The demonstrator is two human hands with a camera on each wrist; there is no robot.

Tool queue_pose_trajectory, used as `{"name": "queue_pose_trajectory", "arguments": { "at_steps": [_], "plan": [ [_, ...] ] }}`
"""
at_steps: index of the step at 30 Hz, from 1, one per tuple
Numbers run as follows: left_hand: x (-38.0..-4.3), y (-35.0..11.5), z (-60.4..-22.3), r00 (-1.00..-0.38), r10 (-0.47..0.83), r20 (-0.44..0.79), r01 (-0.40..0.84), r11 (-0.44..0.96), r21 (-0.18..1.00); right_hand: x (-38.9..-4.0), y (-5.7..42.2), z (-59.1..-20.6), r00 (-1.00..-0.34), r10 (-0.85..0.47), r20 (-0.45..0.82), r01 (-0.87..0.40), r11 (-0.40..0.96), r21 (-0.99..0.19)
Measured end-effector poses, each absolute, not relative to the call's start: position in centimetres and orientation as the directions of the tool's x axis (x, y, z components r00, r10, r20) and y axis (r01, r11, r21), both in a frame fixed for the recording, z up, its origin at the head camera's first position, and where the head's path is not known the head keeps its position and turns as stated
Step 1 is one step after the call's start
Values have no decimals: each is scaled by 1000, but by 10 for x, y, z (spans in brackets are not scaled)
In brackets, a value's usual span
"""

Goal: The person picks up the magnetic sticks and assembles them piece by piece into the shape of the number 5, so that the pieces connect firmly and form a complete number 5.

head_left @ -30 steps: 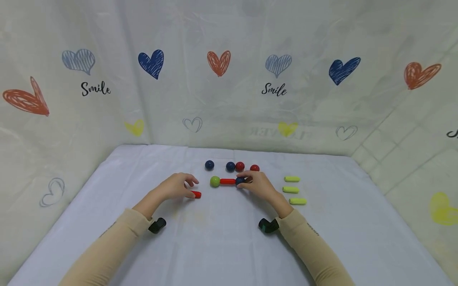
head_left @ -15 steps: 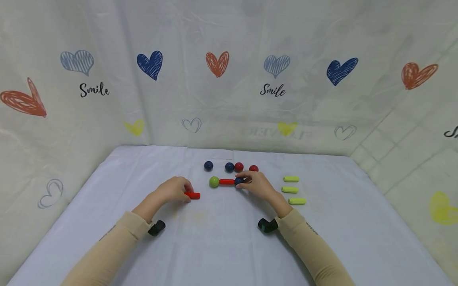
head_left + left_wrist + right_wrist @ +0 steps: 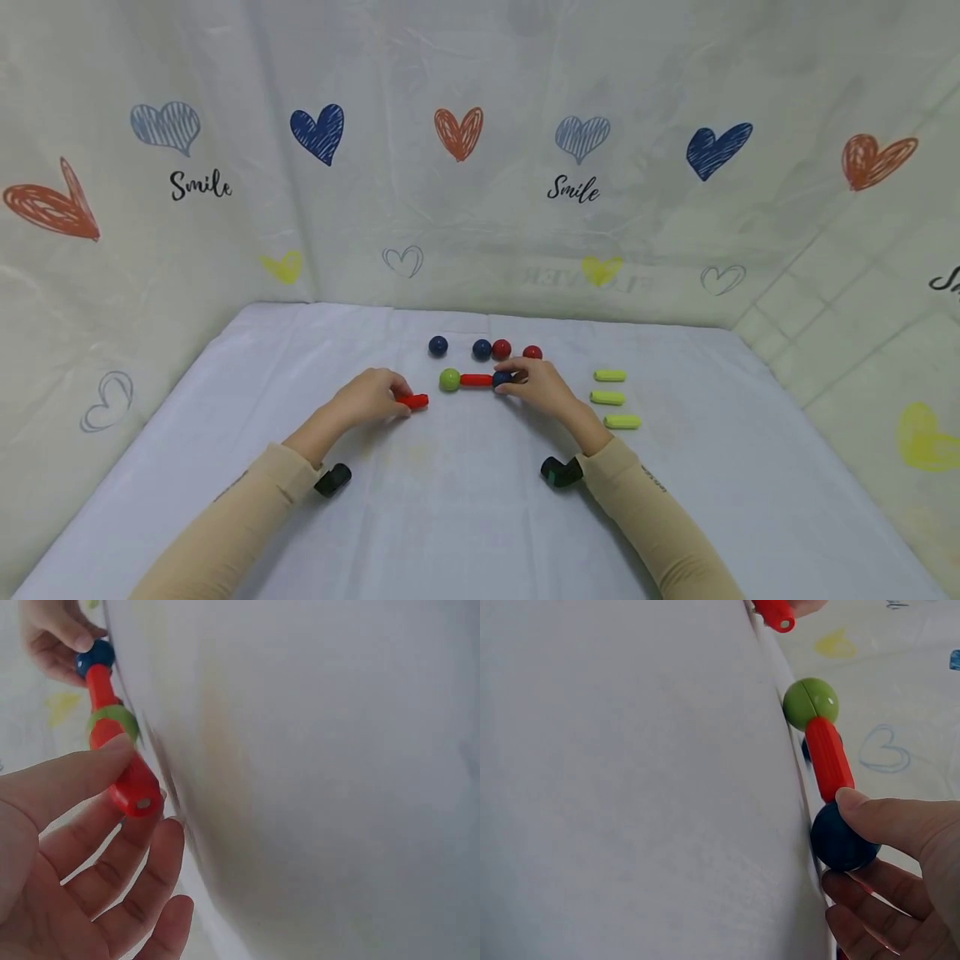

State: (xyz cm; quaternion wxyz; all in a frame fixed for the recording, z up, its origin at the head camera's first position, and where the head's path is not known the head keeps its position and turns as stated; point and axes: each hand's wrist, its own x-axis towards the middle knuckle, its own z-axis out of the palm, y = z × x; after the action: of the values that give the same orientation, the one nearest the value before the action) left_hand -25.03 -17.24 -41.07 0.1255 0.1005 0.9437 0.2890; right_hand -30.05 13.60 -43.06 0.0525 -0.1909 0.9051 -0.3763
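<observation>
My left hand (image 3: 375,395) pinches a loose red rod (image 3: 136,784) between thumb and fingers; a small pale spot shows on its near end. Across from it, my right hand (image 3: 543,388) holds a dark blue ball (image 3: 843,837) by thumb and fingertips. That ball sits on one end of a second red rod (image 3: 829,759), whose other end meets a green ball (image 3: 811,703). In the head view the joined piece lies crosswise, green ball to the left. The loose rod points toward the green ball with a gap between them.
Behind the joined piece are two dark blue balls (image 3: 438,346) and two red balls (image 3: 502,349). Three yellow-green rods (image 3: 610,398) lie to the right on the white cloth (image 3: 465,517). A heart-printed sheet (image 3: 480,217) hangs behind the table.
My left hand has closed its fingers on the loose red rod and brought it slightly right and away from me, nearer the green ball. My right hand stays on the blue ball.
</observation>
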Motion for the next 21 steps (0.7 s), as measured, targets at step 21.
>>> {"name": "queue_pose_trajectory", "arguments": {
  "at_steps": [21],
  "plan": [
    [-258, -138, -412, -958, 198, -208, 47, 823, 566, -302, 136, -431, -922, -382, 56, -309, 642, -702]
  ]
}}
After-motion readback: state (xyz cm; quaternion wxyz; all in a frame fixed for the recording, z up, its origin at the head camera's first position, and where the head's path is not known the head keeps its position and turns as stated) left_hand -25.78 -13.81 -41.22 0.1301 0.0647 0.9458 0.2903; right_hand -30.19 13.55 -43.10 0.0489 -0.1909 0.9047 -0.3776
